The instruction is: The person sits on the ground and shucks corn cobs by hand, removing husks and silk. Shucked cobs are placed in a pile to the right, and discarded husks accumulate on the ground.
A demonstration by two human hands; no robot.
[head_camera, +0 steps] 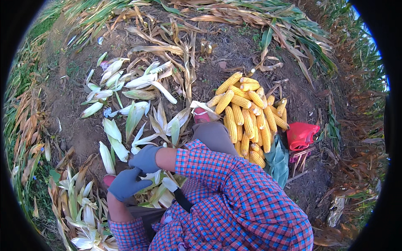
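My left hand (128,184), in a grey glove, is beside my right hand (145,159), gloved the same way, left of my lap. The two hands meet over loose corn husks; whether they hold anything is hidden. Unhusked ears of corn (107,157) lie just past my hands, and more husk-covered ears (108,72) are spread on the soil farther off. Pale husks (163,196) lie between my legs. To the right of my knee rises a heap of husked yellow corn cobs (248,120).
A red plastic bag (301,135) rests on a small wooden frame (300,164) right of the heap, near a green sheet (278,160). Discarded husks (88,216) pile at the lower left. Cut corn stalks (292,31) line the far edge, and a stubble stump (207,48) stands ahead.
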